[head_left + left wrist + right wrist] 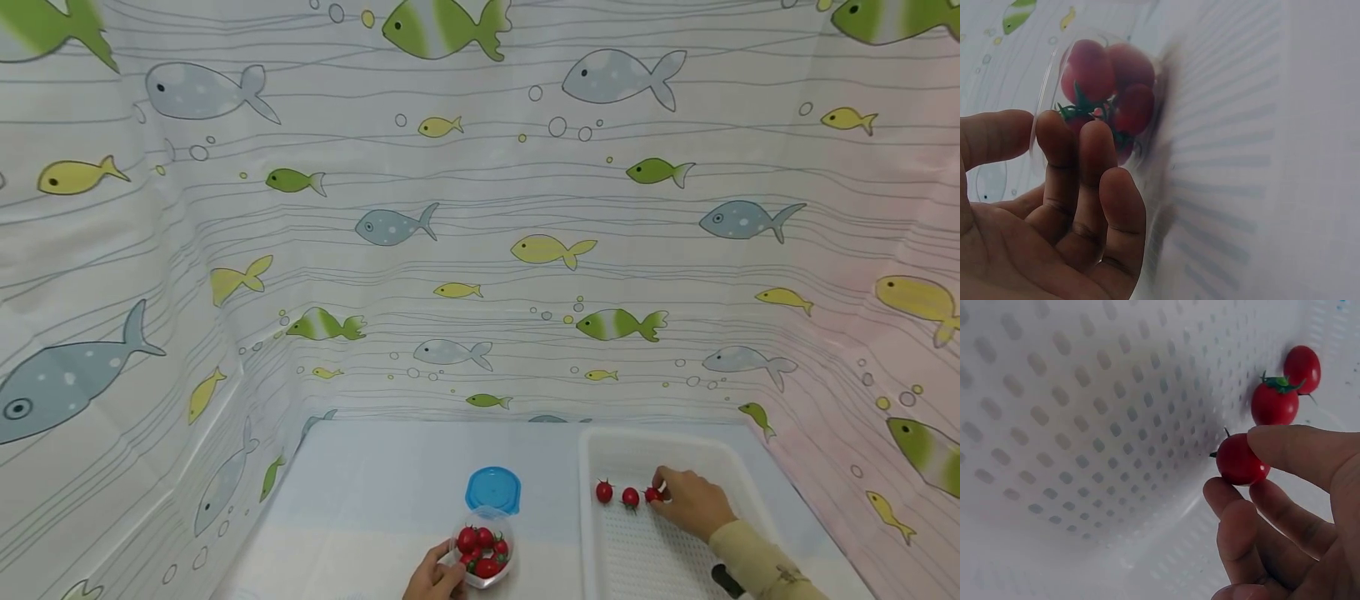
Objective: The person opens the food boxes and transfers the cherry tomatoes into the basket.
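Head view: at the left, a fish-print cloth [97, 275] rises beside the white table [360, 483] and runs behind it to the right side. Near the table's front edge, the left hand [437, 575] holds the left side of a clear bowl [501, 525]; its fingers are bent, pinching the bowl's wall against the thumb, as the left wrist view also shows. Several red tomatoes [468, 539] with green stems fill the bowl. Just behind the bowl lies a blue lid [492, 490], its near edge overlapped by the bowl's far rim; whether they touch cannot be told. Farther right stands a white perforated tray [637, 558]. Inside it, toward the back, the left tomato [604, 492] and the middle tomato [630, 498] lie in a row, and beside them is the right tomato [1239, 459]. The right hand [693, 502] pinches this last one between thumb and fingertips. A tan sleeve [757, 558] covers the right forearm.
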Demonstrator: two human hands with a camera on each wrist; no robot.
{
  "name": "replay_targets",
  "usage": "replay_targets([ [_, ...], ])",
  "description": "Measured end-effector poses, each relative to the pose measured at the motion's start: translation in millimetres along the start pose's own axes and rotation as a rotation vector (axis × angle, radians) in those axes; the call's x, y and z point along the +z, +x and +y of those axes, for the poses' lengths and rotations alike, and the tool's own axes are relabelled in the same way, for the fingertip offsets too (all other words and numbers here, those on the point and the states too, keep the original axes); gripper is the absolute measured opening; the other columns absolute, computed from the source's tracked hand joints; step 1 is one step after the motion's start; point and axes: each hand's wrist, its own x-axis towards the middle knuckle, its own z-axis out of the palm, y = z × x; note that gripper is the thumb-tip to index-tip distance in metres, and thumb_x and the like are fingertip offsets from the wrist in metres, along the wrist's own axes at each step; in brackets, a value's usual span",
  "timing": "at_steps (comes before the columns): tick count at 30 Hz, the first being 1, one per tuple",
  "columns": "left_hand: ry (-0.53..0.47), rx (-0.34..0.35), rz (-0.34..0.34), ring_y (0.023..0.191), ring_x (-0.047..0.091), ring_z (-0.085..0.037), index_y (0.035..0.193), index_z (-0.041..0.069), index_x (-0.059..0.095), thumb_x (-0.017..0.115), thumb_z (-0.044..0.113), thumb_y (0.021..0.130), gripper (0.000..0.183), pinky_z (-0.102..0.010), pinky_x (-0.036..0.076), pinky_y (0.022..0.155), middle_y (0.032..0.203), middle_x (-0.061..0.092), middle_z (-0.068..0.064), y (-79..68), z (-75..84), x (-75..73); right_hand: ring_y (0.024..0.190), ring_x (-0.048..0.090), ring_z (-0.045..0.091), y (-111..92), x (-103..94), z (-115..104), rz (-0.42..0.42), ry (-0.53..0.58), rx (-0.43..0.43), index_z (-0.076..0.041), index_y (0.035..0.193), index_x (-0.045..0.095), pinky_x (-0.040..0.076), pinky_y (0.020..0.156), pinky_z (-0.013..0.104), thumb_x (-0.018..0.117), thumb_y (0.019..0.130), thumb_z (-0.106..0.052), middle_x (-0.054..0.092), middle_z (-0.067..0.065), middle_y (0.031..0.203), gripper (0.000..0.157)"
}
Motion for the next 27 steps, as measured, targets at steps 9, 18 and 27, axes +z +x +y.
replay_targets([
  [9,-0.008,0.011,-0.012,0.077,0.067,-0.019,0.141,-0.023,0.03,0.058,0.026,0.102,0.069,-0.036,0.056,0.071,0.082,0.064,-0.004,0.3,-1.3,-1.8,0.074,0.064,0.018,0.6,-1.1,1.9,-0.048,0.048,0.042,-0.011,0.097,0.068,0.053,0.064,0.047,0.086,0.08,-0.025,0.069,-0.002,0.084,0.028],
  [18,0.012,0.001,0.008,0.075,0.066,-0.018,0.142,-0.022,0.032,0.058,0.026,0.101,0.068,-0.035,0.056,0.069,0.081,0.065,-0.003,-0.6,-0.5,-0.7,0.077,0.065,0.021,-2.5,-4.7,3.4,-0.013,0.043,0.031,-0.012,0.102,0.069,0.052,0.064,0.048,0.085,0.082,-0.029,0.071,0.0,0.09,0.031],
  [27,0.014,-0.011,0.019,0.076,0.066,-0.018,0.142,-0.021,0.032,0.058,0.027,0.102,0.068,-0.036,0.056,0.07,0.081,0.064,-0.004,-0.6,0.5,0.0,0.081,0.068,0.023,-0.1,-9.4,-7.1,0.063,0.042,-0.015,-0.012,0.106,0.07,0.054,0.065,0.048,0.084,0.083,-0.027,0.073,0.002,0.094,0.031],
])
